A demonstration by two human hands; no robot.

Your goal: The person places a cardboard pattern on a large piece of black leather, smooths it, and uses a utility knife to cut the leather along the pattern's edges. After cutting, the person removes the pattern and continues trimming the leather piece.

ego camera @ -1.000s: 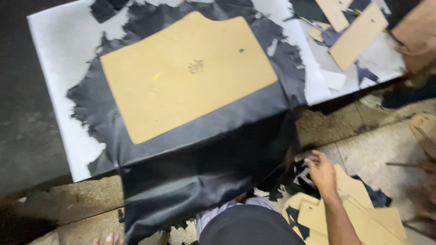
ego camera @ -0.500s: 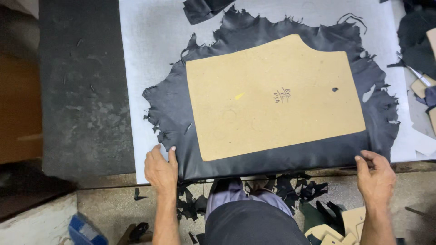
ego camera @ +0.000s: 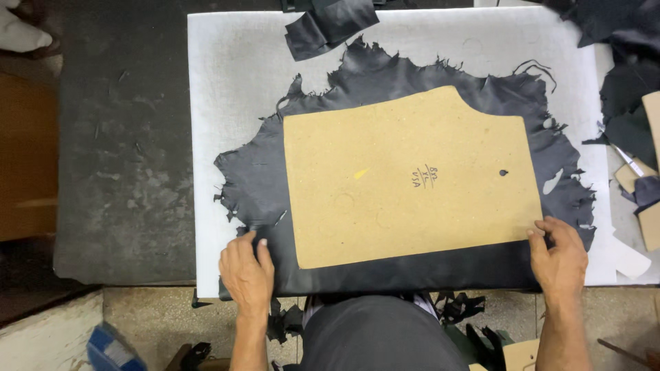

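Flat beneath both hands' fingers (ego camera: 256,249), black leather hide (ego camera: 256,185).

Big ragged-edged piece of black leather (ego camera: 261,185) spread out on a white cutting board (ego camera: 227,82), with a tan cardboard pattern (ego camera: 405,178) lying flat on top of it. The left hand (ego camera: 246,275) is pressed palm-down on the leather at its near left corner, just beside the pattern. The right hand (ego camera: 560,257) sits at the near right corner, fingertips touching the pattern's edge. Loose black scraps (ego camera: 330,24) lie at the far edge of the board.
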